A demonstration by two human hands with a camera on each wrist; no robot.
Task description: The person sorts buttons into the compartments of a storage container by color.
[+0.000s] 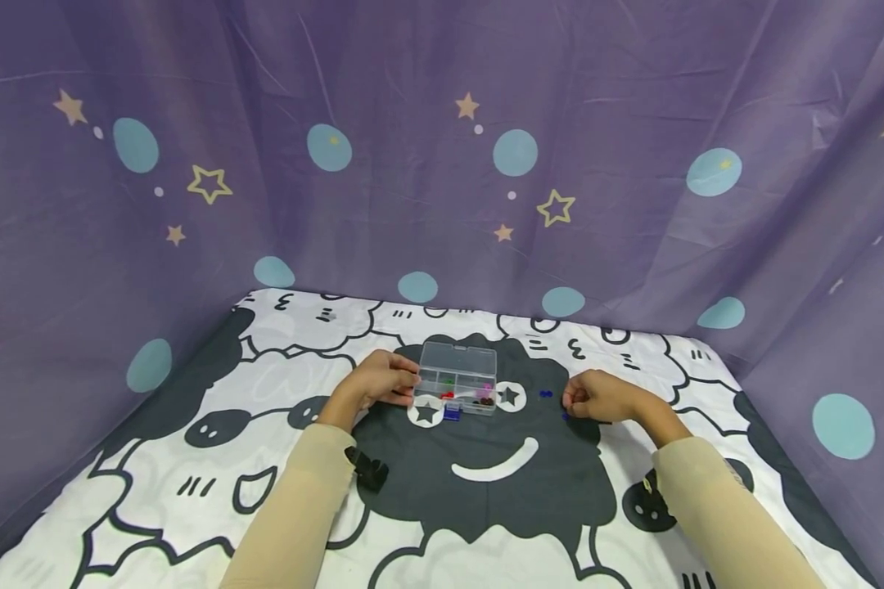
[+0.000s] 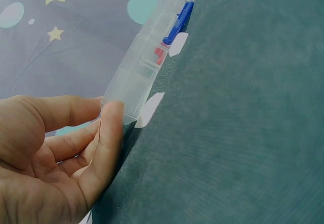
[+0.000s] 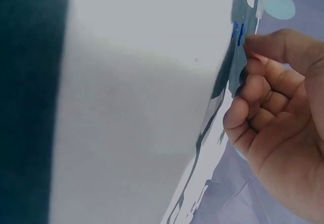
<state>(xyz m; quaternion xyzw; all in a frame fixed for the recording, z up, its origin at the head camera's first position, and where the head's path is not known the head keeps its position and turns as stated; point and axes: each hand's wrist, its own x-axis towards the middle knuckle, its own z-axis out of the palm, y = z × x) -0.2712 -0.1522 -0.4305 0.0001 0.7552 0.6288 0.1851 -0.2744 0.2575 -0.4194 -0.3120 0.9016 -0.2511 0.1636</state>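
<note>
A clear plastic compartment box (image 1: 436,388) lies on the cloth with its lid (image 1: 458,357) raised at the back. Small red pieces (image 1: 448,395), pink pieces (image 1: 486,390) and dark pieces (image 1: 484,402) sit in its compartments. My left hand (image 1: 383,380) grips the box's left end, thumb and fingers (image 2: 109,138) on its corner. A blue clasp (image 2: 178,24) is at the box's front. To the right, my right hand (image 1: 597,396) is low over the cloth, fingers curled and thumb near the index finger. Small blue pieces (image 1: 546,394) lie beside it; I cannot tell whether its fingertips pinch one.
The cloth (image 1: 486,507) has a cartoon sheep print, with a large dark face under the box. A purple curtain (image 1: 412,204) with stars and dots hangs behind and along both sides. A black strap (image 1: 368,469) is at the left wrist.
</note>
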